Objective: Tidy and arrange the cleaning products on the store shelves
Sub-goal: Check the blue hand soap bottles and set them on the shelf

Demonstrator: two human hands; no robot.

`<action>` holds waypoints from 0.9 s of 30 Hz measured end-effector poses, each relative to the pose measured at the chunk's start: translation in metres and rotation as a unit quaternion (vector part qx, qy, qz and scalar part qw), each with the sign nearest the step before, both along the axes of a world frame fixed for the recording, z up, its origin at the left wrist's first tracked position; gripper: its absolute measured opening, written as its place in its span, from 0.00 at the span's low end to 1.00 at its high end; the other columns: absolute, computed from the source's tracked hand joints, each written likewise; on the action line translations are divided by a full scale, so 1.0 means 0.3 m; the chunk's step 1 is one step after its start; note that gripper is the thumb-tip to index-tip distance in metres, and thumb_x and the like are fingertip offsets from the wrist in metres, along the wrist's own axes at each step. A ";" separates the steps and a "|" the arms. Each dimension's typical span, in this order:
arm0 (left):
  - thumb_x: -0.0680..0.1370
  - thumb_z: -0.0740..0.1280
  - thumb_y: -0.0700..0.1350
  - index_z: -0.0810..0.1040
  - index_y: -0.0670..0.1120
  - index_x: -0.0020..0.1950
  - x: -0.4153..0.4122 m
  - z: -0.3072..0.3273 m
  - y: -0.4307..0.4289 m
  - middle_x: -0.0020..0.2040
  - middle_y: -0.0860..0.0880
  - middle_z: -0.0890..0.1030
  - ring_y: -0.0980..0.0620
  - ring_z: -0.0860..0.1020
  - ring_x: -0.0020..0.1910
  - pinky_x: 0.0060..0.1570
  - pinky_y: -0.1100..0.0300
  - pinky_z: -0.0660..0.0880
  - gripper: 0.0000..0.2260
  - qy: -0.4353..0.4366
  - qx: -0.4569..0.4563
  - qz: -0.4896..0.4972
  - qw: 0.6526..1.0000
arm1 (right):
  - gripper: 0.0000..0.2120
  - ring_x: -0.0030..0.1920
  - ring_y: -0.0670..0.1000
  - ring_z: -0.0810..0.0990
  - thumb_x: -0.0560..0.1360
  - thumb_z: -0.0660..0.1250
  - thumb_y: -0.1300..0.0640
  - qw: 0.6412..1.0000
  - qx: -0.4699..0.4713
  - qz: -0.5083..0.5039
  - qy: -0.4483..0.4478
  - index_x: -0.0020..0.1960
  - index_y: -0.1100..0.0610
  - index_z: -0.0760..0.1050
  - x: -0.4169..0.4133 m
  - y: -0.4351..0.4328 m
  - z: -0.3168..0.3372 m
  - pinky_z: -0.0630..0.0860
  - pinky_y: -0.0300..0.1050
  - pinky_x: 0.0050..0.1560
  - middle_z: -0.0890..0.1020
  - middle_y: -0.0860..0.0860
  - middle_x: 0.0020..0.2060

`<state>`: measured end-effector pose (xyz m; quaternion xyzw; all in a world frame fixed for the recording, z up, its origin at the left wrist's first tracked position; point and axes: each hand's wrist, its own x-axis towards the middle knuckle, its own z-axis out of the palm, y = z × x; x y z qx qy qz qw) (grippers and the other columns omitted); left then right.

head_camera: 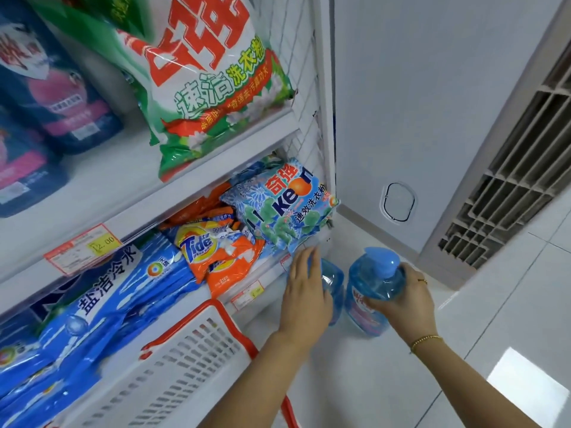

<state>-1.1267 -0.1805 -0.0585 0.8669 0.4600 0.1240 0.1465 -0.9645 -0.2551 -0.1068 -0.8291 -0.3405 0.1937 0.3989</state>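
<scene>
Two translucent blue bottles stand low beside the shelves [197, 193]. The right hand [404, 301] curls round the neck of the capped bottle [361, 316], which has a red label. The left hand [304, 298] lies flat-fingered on the second bottle [335, 282].

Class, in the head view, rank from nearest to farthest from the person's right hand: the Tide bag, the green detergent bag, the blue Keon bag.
1. Blue Keon bag, right end of the lower shelf, up-left of the right hand gripping a blue bottle.
2. Tide bag, same shelf, further left.
3. Green detergent bag, shelf above.
</scene>
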 end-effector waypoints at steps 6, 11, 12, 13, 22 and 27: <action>0.79 0.62 0.42 0.40 0.46 0.79 -0.028 0.022 0.001 0.79 0.50 0.40 0.52 0.39 0.78 0.77 0.57 0.45 0.36 0.012 -0.055 -0.035 0.998 | 0.40 0.49 0.48 0.73 0.57 0.82 0.50 1.000 0.004 0.000 0.026 0.63 0.54 0.68 -0.044 -0.016 -0.019 0.76 0.47 0.51 0.71 0.49 0.54; 0.80 0.62 0.44 0.41 0.47 0.79 -0.067 0.075 -0.018 0.79 0.52 0.41 0.54 0.40 0.78 0.76 0.58 0.44 0.36 0.010 -0.121 -0.034 0.992 | 0.31 0.49 0.53 0.74 0.61 0.80 0.60 0.994 -0.064 0.076 0.046 0.59 0.58 0.70 -0.028 -0.035 0.083 0.73 0.47 0.49 0.74 0.51 0.50; 0.80 0.63 0.44 0.44 0.48 0.79 -0.081 0.097 -0.023 0.80 0.52 0.43 0.53 0.44 0.78 0.76 0.58 0.49 0.35 0.001 -0.159 -0.026 0.987 | 0.29 0.48 0.55 0.75 0.63 0.79 0.60 0.989 -0.099 0.098 0.045 0.59 0.59 0.70 -0.020 -0.037 0.106 0.74 0.48 0.49 0.77 0.53 0.50; 0.80 0.63 0.44 0.47 0.49 0.79 -0.100 0.128 -0.029 0.80 0.52 0.47 0.52 0.49 0.78 0.75 0.57 0.54 0.34 -0.006 -0.190 -0.021 0.981 | 0.27 0.48 0.56 0.75 0.65 0.78 0.59 0.982 -0.143 0.116 0.040 0.59 0.60 0.70 -0.013 -0.037 0.139 0.74 0.49 0.49 0.78 0.56 0.52; 0.77 0.69 0.43 0.76 0.55 0.49 -0.486 0.628 0.016 0.44 0.57 0.79 0.60 0.77 0.44 0.49 0.64 0.76 0.07 -0.250 -0.060 0.035 0.966 | 0.10 0.35 0.48 0.76 0.75 0.68 0.53 0.973 0.130 0.132 -0.136 0.39 0.58 0.75 -0.227 0.082 0.783 0.66 0.38 0.34 0.78 0.48 0.31; 0.76 0.70 0.41 0.75 0.52 0.54 -0.754 0.828 0.200 0.52 0.53 0.78 0.56 0.77 0.49 0.47 0.68 0.72 0.10 -0.389 0.073 0.209 0.894 | 0.08 0.40 0.48 0.79 0.76 0.67 0.51 0.921 0.194 0.297 -0.159 0.47 0.55 0.78 -0.527 0.319 0.972 0.75 0.45 0.43 0.82 0.48 0.38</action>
